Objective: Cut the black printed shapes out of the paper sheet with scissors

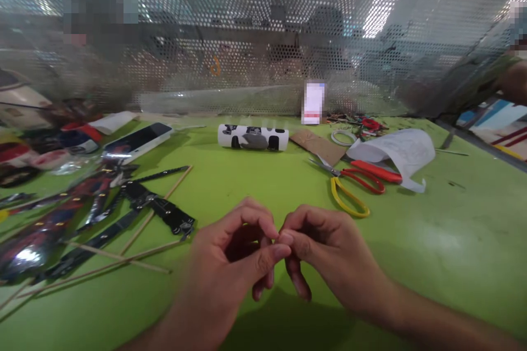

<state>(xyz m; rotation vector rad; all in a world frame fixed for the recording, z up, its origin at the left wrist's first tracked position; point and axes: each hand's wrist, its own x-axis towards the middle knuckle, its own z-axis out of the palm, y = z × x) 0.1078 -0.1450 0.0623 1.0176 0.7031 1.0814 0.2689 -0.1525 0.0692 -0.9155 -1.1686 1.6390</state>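
Note:
My left hand [234, 263] and my right hand [333, 252] meet fingertip to fingertip above the green table [453, 263]. Thumbs and forefingers of both are pinched together. Whatever lies between the tips, if anything, is too small or hidden to make out. To the left lies a black jointed puppet-like figure [158, 205] with thin wooden sticks [135, 236] over and under it. Beyond my right hand rest scissors [346, 181] with one red and one yellow handle, their blades apart. A white roll with black patterns [253, 137] lies on its side straight ahead.
A shiny dark figure [41, 236] spreads over the left side. Behind it are a phone-like white-edged device [138, 140] and tape rolls [80, 137]. At right lie curled white paper [395, 151], brown paper [319, 145] and a tape ring [343, 137]. A perforated screen [247, 27] stands behind.

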